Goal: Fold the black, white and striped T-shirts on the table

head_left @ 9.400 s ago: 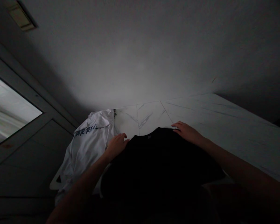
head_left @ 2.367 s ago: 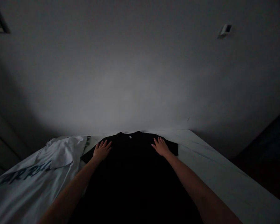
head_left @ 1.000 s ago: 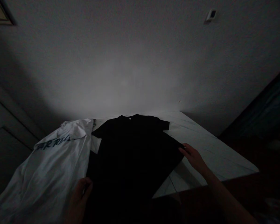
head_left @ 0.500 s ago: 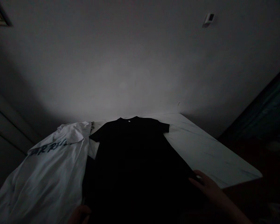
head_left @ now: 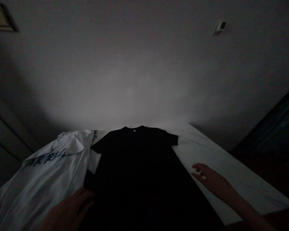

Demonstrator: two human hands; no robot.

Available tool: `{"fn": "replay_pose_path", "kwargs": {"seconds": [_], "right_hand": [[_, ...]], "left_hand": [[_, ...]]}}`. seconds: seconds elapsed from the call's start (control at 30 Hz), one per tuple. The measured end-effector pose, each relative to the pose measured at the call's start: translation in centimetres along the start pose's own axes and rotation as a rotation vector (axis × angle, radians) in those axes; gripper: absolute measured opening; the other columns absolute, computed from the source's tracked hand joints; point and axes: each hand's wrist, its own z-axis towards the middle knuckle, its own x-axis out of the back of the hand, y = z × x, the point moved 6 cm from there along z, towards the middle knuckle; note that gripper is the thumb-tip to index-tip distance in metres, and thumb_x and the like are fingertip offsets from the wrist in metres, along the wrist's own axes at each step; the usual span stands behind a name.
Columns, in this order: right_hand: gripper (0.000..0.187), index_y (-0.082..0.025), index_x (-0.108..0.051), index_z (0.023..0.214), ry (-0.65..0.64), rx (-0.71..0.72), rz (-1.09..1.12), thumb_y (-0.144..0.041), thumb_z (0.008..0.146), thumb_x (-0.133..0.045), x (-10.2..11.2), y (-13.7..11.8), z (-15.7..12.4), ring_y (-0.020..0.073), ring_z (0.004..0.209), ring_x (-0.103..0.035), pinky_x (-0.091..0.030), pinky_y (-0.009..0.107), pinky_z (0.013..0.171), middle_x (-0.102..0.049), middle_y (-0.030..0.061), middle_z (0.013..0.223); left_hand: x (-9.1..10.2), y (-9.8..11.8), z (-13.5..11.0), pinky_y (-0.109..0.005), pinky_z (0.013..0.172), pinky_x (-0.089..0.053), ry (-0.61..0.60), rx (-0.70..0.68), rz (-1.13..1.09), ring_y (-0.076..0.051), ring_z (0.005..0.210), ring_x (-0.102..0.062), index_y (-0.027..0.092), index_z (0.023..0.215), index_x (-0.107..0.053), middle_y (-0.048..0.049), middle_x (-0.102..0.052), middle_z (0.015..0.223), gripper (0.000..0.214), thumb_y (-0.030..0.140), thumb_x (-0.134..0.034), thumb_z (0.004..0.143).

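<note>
A black short-sleeved T-shirt (head_left: 139, 166) lies spread flat on a white marble-patterned table (head_left: 197, 144), its collar and small white label toward the wall. My right hand (head_left: 208, 178) hovers by the shirt's right side edge, thumb and fingers apart, holding nothing. At the lower left, my left hand (head_left: 73, 205) rests against the shirt's left edge. Its fingers are slightly bent with a gap to the thumb, and their tips blur into the dark cloth. Left of the black shirt lies a white garment (head_left: 60, 183) with dark lettering, partly beneath my left hand.
Behind the table rises a grey wall (head_left: 130, 70) with a small white device (head_left: 221, 26) at upper right and a framed item (head_left: 1, 17) at upper left. A dark curtain-like cloth (head_left: 274, 122) hangs at the right. The scene is dim.
My right hand has let go of the shirt's side edge and moved up beside it. My left hand has moved up along the left edge. The view has shifted slightly.
</note>
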Motion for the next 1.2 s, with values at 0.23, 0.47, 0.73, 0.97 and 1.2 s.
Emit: {"fn": "replay_pose_path", "kwargs": {"seconds": [0.23,0.47,0.73,0.97,1.2], "right_hand": [[0.021,-0.021,-0.067,0.106,-0.041,0.101,-0.271,-0.022,0.093,-0.050,-4.2,-9.4,21.3,0.0218,0.107,-0.063,-0.046,0.029,0.089,-0.067,0.0093,0.116],[0.025,-0.011,-0.066,0.112,-0.034,0.045,-0.307,-0.012,0.092,-0.051,-9.7,-10.1,32.4,0.0259,0.105,-0.065,-0.048,0.032,0.082,-0.064,0.0201,0.120],[0.013,-0.017,-0.071,0.087,-0.125,0.164,-0.222,-0.013,0.083,-0.059,-12.2,-7.9,38.1,0.0199,0.088,-0.068,-0.047,0.027,0.078,-0.072,0.0072,0.089],[0.022,-0.016,-0.069,0.100,0.026,0.052,-0.325,-0.014,0.091,-0.049,-11.7,-8.6,38.3,0.0229,0.092,-0.067,-0.048,0.030,0.075,-0.066,0.0160,0.108],[0.050,-0.013,-0.046,0.143,0.039,0.299,-0.328,-0.036,0.098,-0.042,-16.7,-15.4,32.8,0.0278,0.135,-0.045,-0.038,0.041,0.109,-0.042,0.0185,0.151]], "left_hand": [[1.8,6.5,23.1,-0.039,0.102,-0.044,0.012,-0.118,0.390,-0.025,0.112,-0.061,0.019,0.113,-0.065,-0.0105,-0.066,0.117,0.030,0.028,-0.047,0.090],[-1.2,3.1,35.4,-0.042,0.097,-0.046,0.101,0.148,0.415,-0.030,0.119,-0.057,0.016,0.123,-0.062,-0.0167,-0.062,0.126,0.034,0.027,-0.044,0.096],[-4.8,2.2,40.7,-0.043,0.096,-0.043,0.059,0.125,0.361,-0.030,0.115,-0.057,0.019,0.106,-0.070,-0.0131,-0.067,0.116,0.024,0.033,-0.058,0.091],[-5.2,4.6,41.1,-0.048,0.102,-0.037,0.243,0.129,0.417,-0.031,0.120,-0.051,0.013,0.122,-0.060,-0.0182,-0.061,0.124,0.032,0.016,-0.044,0.094],[-9.7,8.2,37.4,-0.044,0.113,-0.029,0.236,-0.024,0.423,-0.029,0.137,-0.040,0.014,0.144,-0.045,-0.0155,-0.046,0.149,0.049,0.031,-0.037,0.099]]}}
